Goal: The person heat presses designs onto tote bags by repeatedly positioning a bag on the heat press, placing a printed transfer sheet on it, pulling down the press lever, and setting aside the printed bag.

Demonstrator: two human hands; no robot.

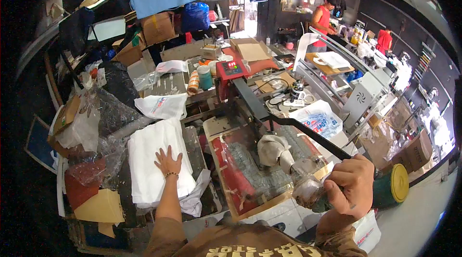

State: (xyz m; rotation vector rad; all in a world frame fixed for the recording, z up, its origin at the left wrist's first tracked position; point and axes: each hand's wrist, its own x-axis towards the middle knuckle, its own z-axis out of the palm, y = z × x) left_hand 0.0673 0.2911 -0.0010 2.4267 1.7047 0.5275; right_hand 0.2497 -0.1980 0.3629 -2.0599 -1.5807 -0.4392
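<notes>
My left hand [168, 161] lies flat with fingers spread on a stack of folded white cloth [156, 180] at the left of the bench. My right hand [350, 185] is closed around the end of the black handle [313, 134] of a heat press. The press has a red control box [232, 68] with a lit display and a dark arm reaching toward me. Beneath the arm is its plate [260, 170], wrapped in clear film and tape, with a bundled whitish cloth [274, 150] at its centre.
Plastic bags [115, 112] and cardboard pile up at the left. Beyond the press stand an orange-striped roll [193, 82], jars and a cable. A green bin with a yellow lid [399, 183] is at the right. Two people in red work at the back right.
</notes>
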